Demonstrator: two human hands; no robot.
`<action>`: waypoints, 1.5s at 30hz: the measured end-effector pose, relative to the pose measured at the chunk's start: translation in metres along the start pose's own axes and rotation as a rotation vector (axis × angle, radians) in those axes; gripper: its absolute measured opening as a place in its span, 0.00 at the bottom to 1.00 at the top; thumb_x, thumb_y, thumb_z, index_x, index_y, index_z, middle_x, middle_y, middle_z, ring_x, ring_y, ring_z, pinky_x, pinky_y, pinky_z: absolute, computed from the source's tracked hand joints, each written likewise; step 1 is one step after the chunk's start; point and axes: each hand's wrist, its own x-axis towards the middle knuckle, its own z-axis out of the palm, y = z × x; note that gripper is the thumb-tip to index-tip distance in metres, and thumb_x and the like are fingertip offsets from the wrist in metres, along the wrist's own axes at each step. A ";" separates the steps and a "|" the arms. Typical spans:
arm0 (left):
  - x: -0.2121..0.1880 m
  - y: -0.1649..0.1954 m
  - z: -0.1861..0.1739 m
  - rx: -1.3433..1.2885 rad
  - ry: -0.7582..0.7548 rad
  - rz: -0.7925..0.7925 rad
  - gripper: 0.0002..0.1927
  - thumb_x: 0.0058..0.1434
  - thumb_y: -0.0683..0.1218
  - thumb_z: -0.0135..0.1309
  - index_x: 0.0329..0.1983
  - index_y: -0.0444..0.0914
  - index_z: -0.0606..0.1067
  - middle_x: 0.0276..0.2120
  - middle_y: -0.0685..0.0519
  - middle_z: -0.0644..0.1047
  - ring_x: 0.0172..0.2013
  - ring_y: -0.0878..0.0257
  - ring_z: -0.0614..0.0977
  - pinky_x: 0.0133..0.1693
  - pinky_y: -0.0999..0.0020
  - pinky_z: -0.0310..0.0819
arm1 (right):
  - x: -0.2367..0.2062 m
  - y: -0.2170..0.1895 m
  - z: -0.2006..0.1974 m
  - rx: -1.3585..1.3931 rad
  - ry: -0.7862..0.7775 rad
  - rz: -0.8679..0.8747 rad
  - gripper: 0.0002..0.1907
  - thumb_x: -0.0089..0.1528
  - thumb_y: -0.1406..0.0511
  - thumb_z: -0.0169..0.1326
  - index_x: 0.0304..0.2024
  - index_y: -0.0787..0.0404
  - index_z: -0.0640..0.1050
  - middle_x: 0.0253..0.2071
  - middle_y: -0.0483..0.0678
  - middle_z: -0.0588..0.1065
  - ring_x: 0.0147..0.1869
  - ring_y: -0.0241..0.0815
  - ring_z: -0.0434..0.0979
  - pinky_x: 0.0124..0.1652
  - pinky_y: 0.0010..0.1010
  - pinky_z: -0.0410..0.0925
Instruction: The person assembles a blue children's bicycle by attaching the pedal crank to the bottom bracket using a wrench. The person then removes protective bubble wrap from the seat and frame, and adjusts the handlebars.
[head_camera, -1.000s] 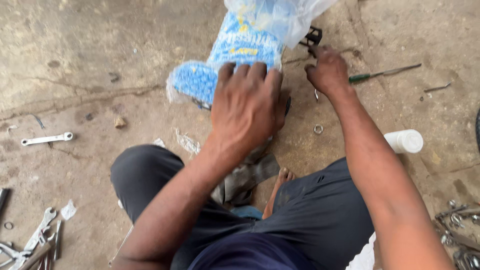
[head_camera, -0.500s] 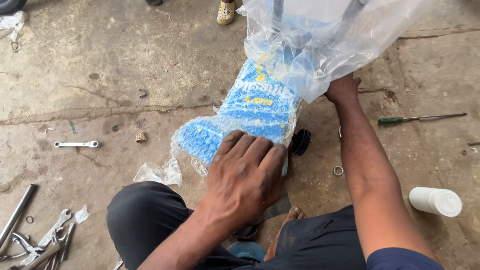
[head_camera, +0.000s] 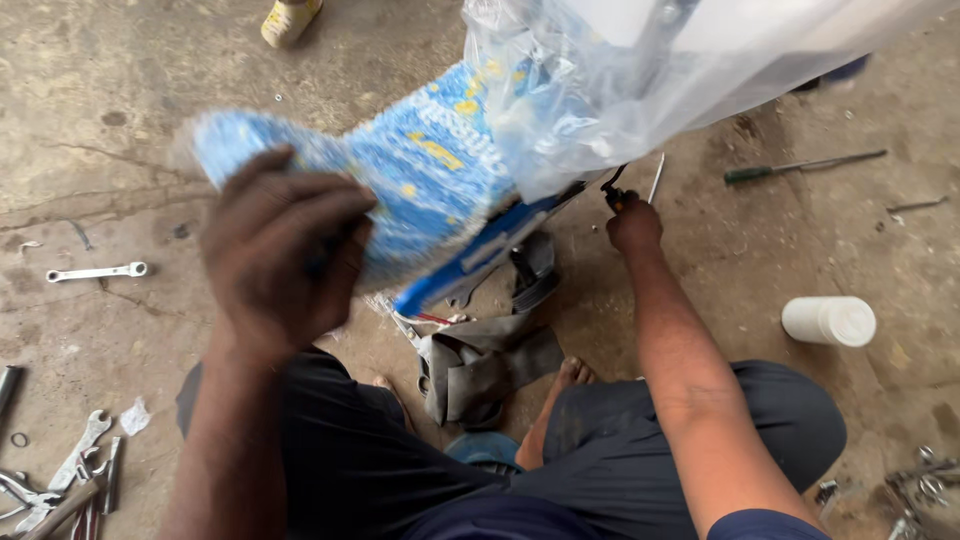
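My left hand (head_camera: 283, 258) grips the lower end of a blue printed plastic wrapping (head_camera: 420, 175) and holds it off the concrete floor. The wrapping covers a long blue part (head_camera: 480, 257) whose edge shows underneath. A clear plastic bag (head_camera: 640, 80) covers the upper end at the top right. My right hand (head_camera: 632, 222) is shut around a small black piece at the lower edge of the clear bag. A thin metal rod (head_camera: 655, 178) sticks out just above that hand.
A grey rubber strip (head_camera: 490, 355) lies by my bare foot (head_camera: 560, 395). A spanner (head_camera: 95, 272) lies at left, several tools (head_camera: 60, 485) at bottom left. A green-handled screwdriver (head_camera: 800, 167) and a white cylinder (head_camera: 828, 321) lie at right. Someone's shoe (head_camera: 290, 20) shows at top.
The wrapped part has been lifted off the floor and tilted up. My left hand moved left and up with its end. My right hand stayed at the clear bag's lower edge.
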 end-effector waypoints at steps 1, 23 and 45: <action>0.000 -0.007 -0.003 0.024 0.007 0.020 0.06 0.65 0.37 0.62 0.45 0.38 0.80 0.44 0.50 0.82 0.46 0.58 0.85 0.64 0.53 0.73 | -0.010 0.001 0.003 0.004 -0.029 0.034 0.23 0.58 0.65 0.58 0.56 0.62 0.74 0.50 0.62 0.78 0.54 0.62 0.78 0.49 0.51 0.72; 0.019 -0.027 0.129 0.257 -0.187 -0.164 0.31 0.70 0.63 0.56 0.65 0.37 0.72 0.63 0.36 0.69 0.65 0.37 0.66 0.66 0.32 0.46 | -0.120 0.015 -0.013 -0.297 -0.569 0.129 0.35 0.56 0.39 0.61 0.39 0.65 0.85 0.39 0.52 0.84 0.48 0.53 0.84 0.52 0.53 0.74; 0.042 -0.031 0.147 0.315 -0.306 -0.306 0.32 0.73 0.63 0.44 0.74 0.41 0.63 0.69 0.34 0.61 0.69 0.34 0.58 0.63 0.24 0.41 | -0.066 0.038 -0.159 -0.511 -0.511 -0.310 0.38 0.62 0.44 0.55 0.71 0.48 0.67 0.69 0.54 0.69 0.71 0.57 0.68 0.67 0.49 0.61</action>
